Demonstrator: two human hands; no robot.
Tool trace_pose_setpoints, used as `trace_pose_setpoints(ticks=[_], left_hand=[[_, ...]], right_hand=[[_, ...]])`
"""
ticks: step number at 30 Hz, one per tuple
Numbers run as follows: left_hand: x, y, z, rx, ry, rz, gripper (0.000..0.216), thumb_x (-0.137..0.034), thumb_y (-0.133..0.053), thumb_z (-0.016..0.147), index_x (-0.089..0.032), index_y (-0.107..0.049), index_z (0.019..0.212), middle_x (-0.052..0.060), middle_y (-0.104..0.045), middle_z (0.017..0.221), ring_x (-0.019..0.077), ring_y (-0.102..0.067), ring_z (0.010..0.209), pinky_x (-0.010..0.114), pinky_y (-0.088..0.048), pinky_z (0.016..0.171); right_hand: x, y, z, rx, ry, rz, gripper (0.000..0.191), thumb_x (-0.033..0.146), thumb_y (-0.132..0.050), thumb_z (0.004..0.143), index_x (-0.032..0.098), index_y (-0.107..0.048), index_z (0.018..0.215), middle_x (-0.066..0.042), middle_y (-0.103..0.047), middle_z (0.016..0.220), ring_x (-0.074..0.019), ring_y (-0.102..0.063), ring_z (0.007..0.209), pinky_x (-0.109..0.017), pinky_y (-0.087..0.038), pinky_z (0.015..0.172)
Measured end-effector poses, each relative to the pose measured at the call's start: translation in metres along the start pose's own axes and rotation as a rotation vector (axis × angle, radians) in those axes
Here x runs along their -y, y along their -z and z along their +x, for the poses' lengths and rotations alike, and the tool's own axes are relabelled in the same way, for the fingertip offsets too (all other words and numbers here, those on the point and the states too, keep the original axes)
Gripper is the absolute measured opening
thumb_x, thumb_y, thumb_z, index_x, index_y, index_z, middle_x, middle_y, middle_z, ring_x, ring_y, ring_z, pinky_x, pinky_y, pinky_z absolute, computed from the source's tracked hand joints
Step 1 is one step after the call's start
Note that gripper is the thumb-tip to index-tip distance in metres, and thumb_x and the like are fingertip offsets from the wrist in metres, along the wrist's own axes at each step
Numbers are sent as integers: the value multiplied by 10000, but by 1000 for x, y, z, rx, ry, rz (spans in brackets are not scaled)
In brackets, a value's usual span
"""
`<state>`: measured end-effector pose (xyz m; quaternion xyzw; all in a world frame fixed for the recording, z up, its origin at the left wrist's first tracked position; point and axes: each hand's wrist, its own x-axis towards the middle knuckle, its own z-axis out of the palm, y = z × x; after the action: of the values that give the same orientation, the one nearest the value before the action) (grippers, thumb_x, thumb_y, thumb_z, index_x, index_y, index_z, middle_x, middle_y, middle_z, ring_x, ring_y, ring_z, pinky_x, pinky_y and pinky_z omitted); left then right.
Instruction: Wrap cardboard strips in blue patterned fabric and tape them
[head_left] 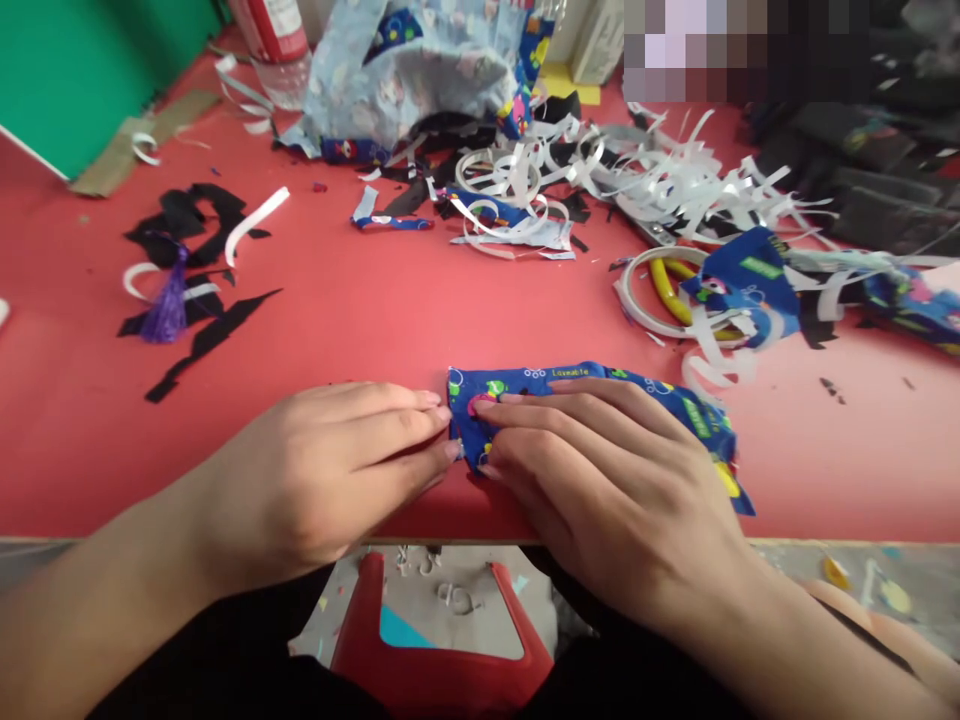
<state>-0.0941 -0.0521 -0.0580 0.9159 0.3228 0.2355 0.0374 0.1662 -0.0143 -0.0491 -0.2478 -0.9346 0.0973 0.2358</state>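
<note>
A blue printed cloth piece (701, 420) with colourful cartoon motifs lies flat along the front edge of the red table. My right hand (615, 470) rests over its middle, fingers stretched out and pressing it down; much of the cloth is hidden below the palm. At the cloth's left end, my left hand (337, 460) lies on the table with its fingers extended side by side. Those fingertips touch or nearly touch the short edge. The left thumb is mostly hidden, and I see no cloth gripped between the fingers.
White curled strips (675, 170) and dark scraps spread across the back of the red tabletop (360, 310). Light-blue printed fabric (420, 85) is heaped behind. Yellow-handled scissors (670, 290) lie partly covered at right. A purple tassel (166, 305) sits left; a red stool (442, 675) stands below.
</note>
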Motion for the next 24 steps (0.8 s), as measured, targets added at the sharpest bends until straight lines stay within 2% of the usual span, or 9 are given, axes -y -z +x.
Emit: trace_pose_setpoints(ticks=[2,3,7,11,13,16,19,21,24], left_hand=[[0,1,0,-13,-6,-6,208,-117,-693,988,-129,-748,1187,92,-806,1202,234,-751,1171,374,-607,1081],[-1,1,1,-19,-6,-6,202,-117,-687,991,-129,-748,1184,92,-808,1195,235,-755,1163,376,-613,1074],[-1,2,3,-52,-26,-4,191,-91,-695,973,-104,-741,1158,105,-815,1145,240,-774,1108,383,-645,1018],[0,3,3,-58,-40,-4,207,-72,-691,966,-125,-723,1164,94,-816,1148,237,-772,1122,394,-647,1018],[0,3,3,-49,-36,3,206,-81,-670,981,-146,-717,1171,92,-814,1172,240,-770,1136,397,-648,1012],[-1,5,4,-43,-51,18,166,-80,-648,996,-113,-722,1140,129,-812,1166,264,-773,1119,407,-654,978],[-2,7,6,-28,-67,27,159,-67,-595,1017,-68,-729,1102,168,-810,1146,280,-774,1101,423,-650,978],[-3,8,6,-20,-69,42,191,-79,-553,1036,-62,-728,1111,183,-804,1150,283,-775,1099,429,-656,964],[-5,7,4,-28,-46,51,185,-92,-560,1035,-78,-721,1125,189,-795,1168,280,-772,1110,430,-660,952]], right_hand=[[-5,2,-1,31,18,48,39,189,-662,1021,172,-681,1051,-85,-823,1177,-220,-766,1054,-382,-527,1019],[-8,4,-2,49,27,71,84,207,-667,1025,169,-678,1099,-89,-821,1177,-219,-760,1065,-375,-536,1020],[-19,9,-6,111,77,115,301,119,-597,1037,183,-633,1329,-106,-777,1304,-225,-710,1224,-379,-552,1057],[-21,14,-8,128,146,93,376,98,-529,1047,207,-622,1395,-109,-750,1370,-245,-699,1268,-437,-544,1095],[-20,16,-8,156,127,91,410,90,-513,1047,211,-602,1429,-104,-738,1392,-245,-695,1274,-434,-548,1088],[-20,20,-9,200,64,75,485,63,-509,1023,207,-562,1484,-97,-709,1439,-241,-670,1309,-408,-545,1088],[-21,20,-10,169,31,29,424,176,-592,1030,173,-594,1454,-121,-720,1411,-267,-689,1267,-417,-559,1063],[-22,18,-9,122,55,7,329,258,-641,1036,171,-658,1353,-125,-751,1353,-273,-718,1203,-426,-566,1046],[-20,14,-7,68,124,-22,148,203,-607,1055,186,-720,1149,-106,-785,1291,-257,-744,1146,-428,-561,1051]])
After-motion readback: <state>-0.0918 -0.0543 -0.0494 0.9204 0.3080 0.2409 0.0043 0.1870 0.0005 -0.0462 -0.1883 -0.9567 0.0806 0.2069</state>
